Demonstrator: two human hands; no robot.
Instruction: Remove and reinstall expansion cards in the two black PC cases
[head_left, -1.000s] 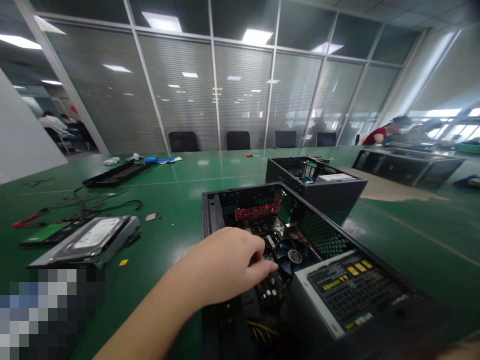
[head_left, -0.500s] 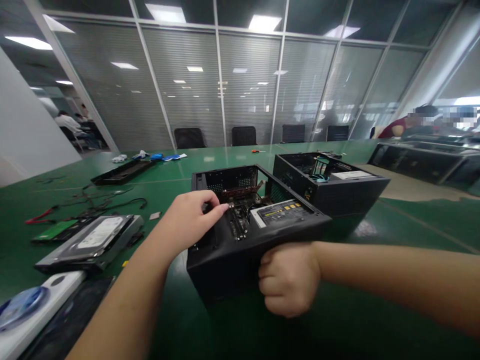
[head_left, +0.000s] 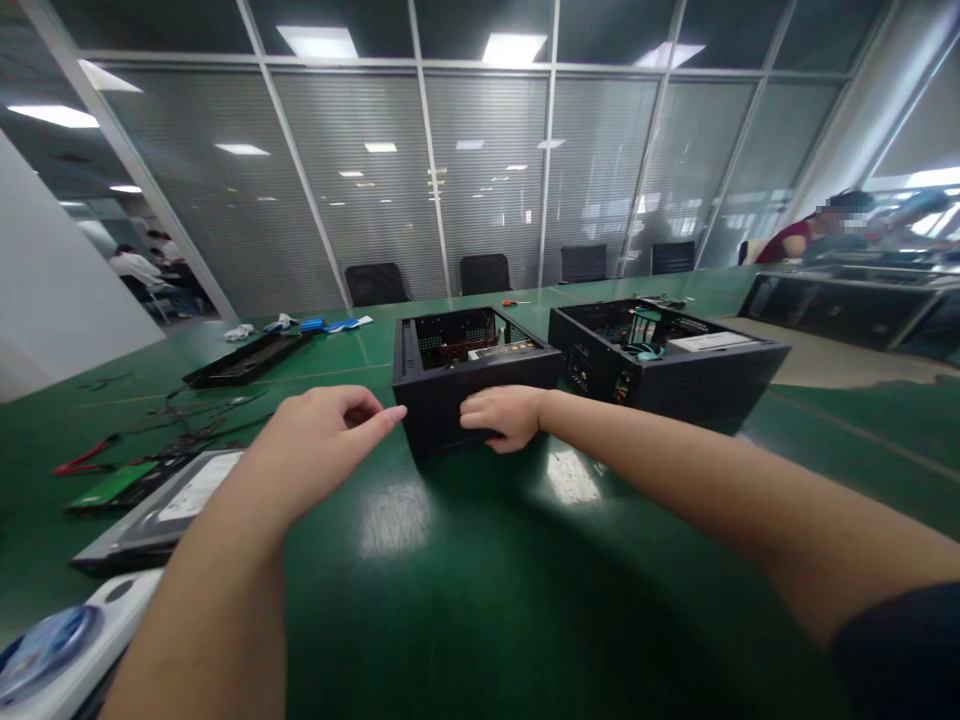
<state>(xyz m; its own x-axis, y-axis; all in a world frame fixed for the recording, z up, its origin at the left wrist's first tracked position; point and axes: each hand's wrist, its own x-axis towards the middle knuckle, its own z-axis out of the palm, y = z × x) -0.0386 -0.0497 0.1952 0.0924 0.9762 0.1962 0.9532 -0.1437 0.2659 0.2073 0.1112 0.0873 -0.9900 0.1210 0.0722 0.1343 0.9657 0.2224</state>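
Note:
A black computer case lies on the green table with its top side uncovered, showing a power supply with a label inside. My right hand is curled, its knuckles against the near wall of this case, and no object shows in it. My left hand is beside the case's near left corner, thumb stretched toward it and fingers bent, with a gap between them. Whether the thumb tip touches the corner I cannot tell. Nothing shows in my left hand.
Right of it stands a second opened case. At left lie a hard drive, a green circuit board, cables and a black panel. A screwdriver lies far back. A person is at far right.
The case has slid away from me toward the back of the table, my right hand moving along with it. My left hand has come off the case's interior edge to its outer left corner.

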